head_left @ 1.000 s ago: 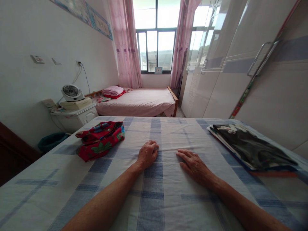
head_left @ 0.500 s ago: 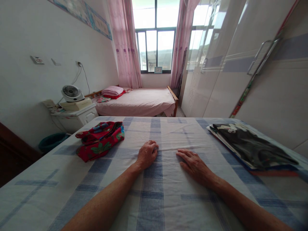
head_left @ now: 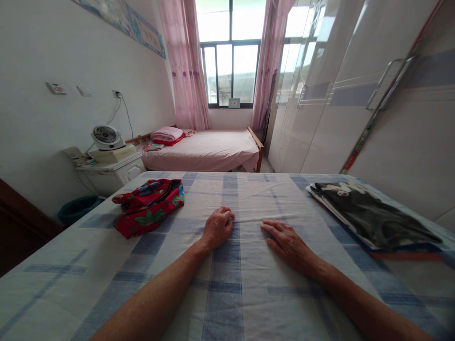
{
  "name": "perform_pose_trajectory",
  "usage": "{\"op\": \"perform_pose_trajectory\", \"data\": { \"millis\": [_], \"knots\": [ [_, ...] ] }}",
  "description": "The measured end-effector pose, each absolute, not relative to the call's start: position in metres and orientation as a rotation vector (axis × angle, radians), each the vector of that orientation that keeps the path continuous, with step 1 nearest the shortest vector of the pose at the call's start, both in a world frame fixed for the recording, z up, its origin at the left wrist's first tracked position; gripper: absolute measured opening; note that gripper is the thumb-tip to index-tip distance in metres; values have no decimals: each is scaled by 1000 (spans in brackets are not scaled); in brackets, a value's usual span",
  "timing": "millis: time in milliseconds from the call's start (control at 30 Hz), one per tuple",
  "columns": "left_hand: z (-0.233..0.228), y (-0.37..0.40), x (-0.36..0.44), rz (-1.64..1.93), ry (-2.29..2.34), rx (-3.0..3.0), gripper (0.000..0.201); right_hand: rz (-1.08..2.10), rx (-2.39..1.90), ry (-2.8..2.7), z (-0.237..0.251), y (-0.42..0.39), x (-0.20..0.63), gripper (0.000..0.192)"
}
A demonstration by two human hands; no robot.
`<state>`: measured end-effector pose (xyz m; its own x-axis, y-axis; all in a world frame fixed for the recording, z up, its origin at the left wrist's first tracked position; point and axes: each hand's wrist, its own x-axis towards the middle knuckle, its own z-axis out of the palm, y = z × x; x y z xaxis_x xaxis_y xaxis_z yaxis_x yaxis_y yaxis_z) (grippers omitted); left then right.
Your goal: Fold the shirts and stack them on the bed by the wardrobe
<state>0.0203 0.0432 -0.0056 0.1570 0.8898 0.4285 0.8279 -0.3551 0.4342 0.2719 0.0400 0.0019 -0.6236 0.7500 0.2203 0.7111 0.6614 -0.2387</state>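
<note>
left hand (head_left: 217, 228) curled, knuckles on the checked sheet (head_left: 227, 293); right hand (head_left: 287, 242) flat, open beside it. sheet looks spread w/ one crease betw. them; red floral bundle (head_left: 148, 205) untouched, left.

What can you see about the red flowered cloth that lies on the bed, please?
The red flowered cloth is a soft fabric, red with green leaves and some blue and yellow print. It lies bunched and loosely folded, not flat, on the blue-and-white checked sheet, toward the bed's far left side. Only the sheet touches it. The left hand rests curled on the sheet to its right, apart from it; the right hand lies flat farther away.
</note>
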Motion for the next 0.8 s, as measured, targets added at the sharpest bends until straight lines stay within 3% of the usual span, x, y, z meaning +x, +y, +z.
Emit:
{"op": "perform_pose_trajectory", "data": {
  "millis": [800],
  "knots": [
    [-5, 43, 21, 967, 1721, 2338, 23, 196, -1115, -2585, 0, 44, 278, 37]
  ]
}}
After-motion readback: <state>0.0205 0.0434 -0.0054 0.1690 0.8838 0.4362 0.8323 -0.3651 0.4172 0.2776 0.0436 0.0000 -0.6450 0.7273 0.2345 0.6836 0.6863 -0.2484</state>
